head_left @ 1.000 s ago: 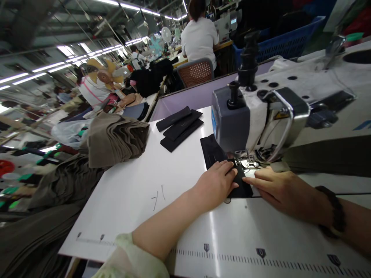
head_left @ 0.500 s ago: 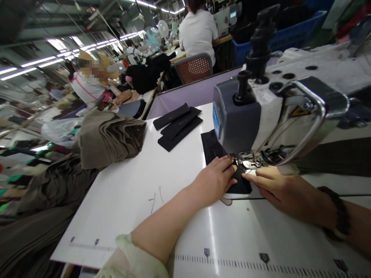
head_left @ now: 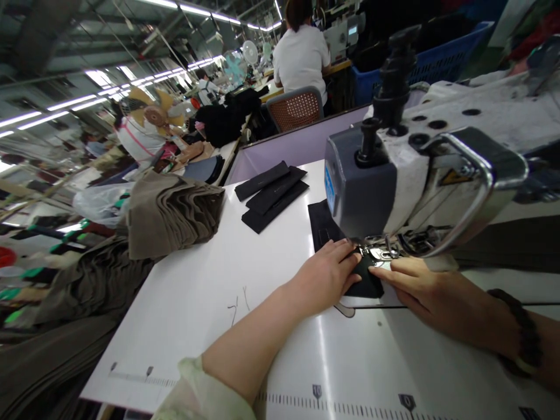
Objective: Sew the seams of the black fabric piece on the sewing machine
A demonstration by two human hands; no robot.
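A black fabric piece (head_left: pixel 370 282) lies on the sewing machine bed, partly under the presser foot area and the machine head (head_left: pixel 361 181). My left hand (head_left: pixel 326 274) rests flat on this piece, left of the needle area, fingers stretched out and pressing down. With its index fingertip at the fabric's right edge, my right hand (head_left: pixel 424 286) lies beside the lit metal plate (head_left: pixel 383 254); its fingers are extended and slightly bent. Part of the fabric is hidden beneath my left hand and the machine head.
Several folded black pieces (head_left: pixel 275 189) lie farther back on the white table (head_left: pixel 192 315). A stack of brown-grey fabric (head_left: pixel 170 216) sits at its left edge. Behind a lilac partition (head_left: pixel 293 137), a person in white (head_left: pixel 301 58) sits near a blue crate (head_left: pixel 441 58).
The whole view has shifted slightly, with the scene a little lower and to the right. Both hands stay at nearly the same places on the black fabric piece.
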